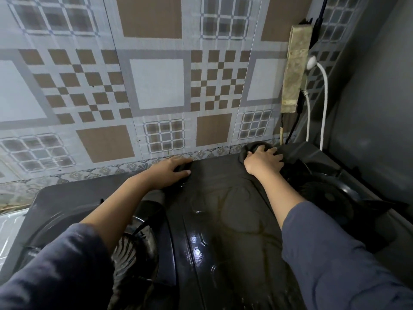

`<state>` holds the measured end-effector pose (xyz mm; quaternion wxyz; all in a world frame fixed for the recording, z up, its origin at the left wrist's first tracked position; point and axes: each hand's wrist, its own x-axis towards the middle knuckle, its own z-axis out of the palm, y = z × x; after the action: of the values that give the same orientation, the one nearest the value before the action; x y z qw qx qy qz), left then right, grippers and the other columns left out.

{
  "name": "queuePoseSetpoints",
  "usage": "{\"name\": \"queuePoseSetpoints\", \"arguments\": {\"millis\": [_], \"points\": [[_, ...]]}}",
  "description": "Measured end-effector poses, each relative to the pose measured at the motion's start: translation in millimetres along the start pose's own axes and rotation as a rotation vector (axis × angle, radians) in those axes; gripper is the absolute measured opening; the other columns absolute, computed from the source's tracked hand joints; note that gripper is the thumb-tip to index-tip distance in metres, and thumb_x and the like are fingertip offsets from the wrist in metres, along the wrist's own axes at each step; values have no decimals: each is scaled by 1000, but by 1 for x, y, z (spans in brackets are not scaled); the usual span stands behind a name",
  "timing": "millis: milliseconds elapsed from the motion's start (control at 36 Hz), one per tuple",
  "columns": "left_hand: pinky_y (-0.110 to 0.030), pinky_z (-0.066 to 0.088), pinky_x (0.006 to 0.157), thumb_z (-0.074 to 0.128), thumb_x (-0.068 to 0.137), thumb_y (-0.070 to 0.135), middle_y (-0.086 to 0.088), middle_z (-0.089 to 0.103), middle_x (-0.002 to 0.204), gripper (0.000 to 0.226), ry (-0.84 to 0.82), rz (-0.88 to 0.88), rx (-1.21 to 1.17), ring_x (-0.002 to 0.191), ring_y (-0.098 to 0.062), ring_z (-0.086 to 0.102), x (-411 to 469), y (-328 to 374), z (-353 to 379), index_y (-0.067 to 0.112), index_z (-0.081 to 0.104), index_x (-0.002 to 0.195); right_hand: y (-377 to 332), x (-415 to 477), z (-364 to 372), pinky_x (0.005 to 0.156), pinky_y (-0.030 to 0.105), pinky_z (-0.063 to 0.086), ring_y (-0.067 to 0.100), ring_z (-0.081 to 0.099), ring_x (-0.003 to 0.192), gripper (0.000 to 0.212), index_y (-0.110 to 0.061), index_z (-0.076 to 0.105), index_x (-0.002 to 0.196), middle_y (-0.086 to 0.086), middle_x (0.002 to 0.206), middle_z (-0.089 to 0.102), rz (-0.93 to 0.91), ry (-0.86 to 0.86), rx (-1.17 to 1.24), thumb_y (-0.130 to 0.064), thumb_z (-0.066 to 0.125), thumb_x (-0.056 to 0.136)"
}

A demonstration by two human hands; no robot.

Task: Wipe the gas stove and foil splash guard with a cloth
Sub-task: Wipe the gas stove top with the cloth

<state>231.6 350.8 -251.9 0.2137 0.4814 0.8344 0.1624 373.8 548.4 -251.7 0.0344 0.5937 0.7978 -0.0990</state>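
Observation:
A black gas stove (234, 220) fills the lower middle, its top wet and smeared. My right hand (264, 161) presses a dark cloth (252, 147) onto the stove's far edge, just left of the right burner (328, 198). My left hand (172, 170) rests with fingers curled over the stove's back edge near the middle, gripping it. The left burner (138, 238) lies under my left forearm. Behind the stove rises a patterned brown, grey and white sheet on the wall, the splash guard (161, 86).
A dirty power strip (295, 70) hangs on the wall at upper right, with a white cable (324, 104) and dark cables dropping behind the stove. A grey wall (375, 108) closes the right side. A pale tiled counter (9, 229) shows at lower left.

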Motion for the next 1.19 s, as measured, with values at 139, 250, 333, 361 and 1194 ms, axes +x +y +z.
{"name": "queuePoseSetpoints", "arguments": {"millis": [139, 250, 333, 361, 1194], "points": [[-41, 29, 111, 45, 93, 41, -1, 34, 149, 52, -26, -3, 6, 133, -24, 36, -7, -7, -3, 33, 28, 142, -11, -16, 6, 116, 50, 15, 45, 4, 141, 62, -11, 1, 148, 21, 156, -3, 2, 1, 21, -42, 24, 99], [-47, 26, 112, 44, 92, 44, -1, 33, 149, 54, -22, -13, 44, 135, -24, 34, -12, -11, -5, 34, 26, 142, -19, -32, 10, 116, 50, 14, 46, 3, 141, 63, -12, -2, 148, 21, 156, -4, -4, 4, 22, -42, 23, 99], [-50, 25, 112, 44, 91, 46, -1, 32, 149, 56, -16, -21, 62, 135, -26, 33, -14, -16, -4, 35, 26, 142, -24, -43, 12, 116, 51, 14, 46, 3, 141, 63, -12, -1, 148, 22, 156, -4, -8, -7, 23, -43, 23, 99], [-51, 24, 112, 44, 91, 47, -1, 32, 150, 56, -13, -24, 68, 136, -26, 32, -15, -17, -4, 35, 26, 142, -25, -46, 12, 116, 51, 13, 46, 3, 141, 62, -12, 0, 148, 22, 156, -4, -12, -11, 23, -42, 23, 99], [-45, 9, 118, 38, 95, 43, -6, 15, 156, 55, 35, -82, 154, 144, -25, 13, -30, -6, 4, 28, 21, 145, -13, -71, 13, 115, 52, 17, 48, 8, 140, 59, -12, 10, 148, 25, 155, 1, -119, 27, 43, -42, 24, 99]]}}
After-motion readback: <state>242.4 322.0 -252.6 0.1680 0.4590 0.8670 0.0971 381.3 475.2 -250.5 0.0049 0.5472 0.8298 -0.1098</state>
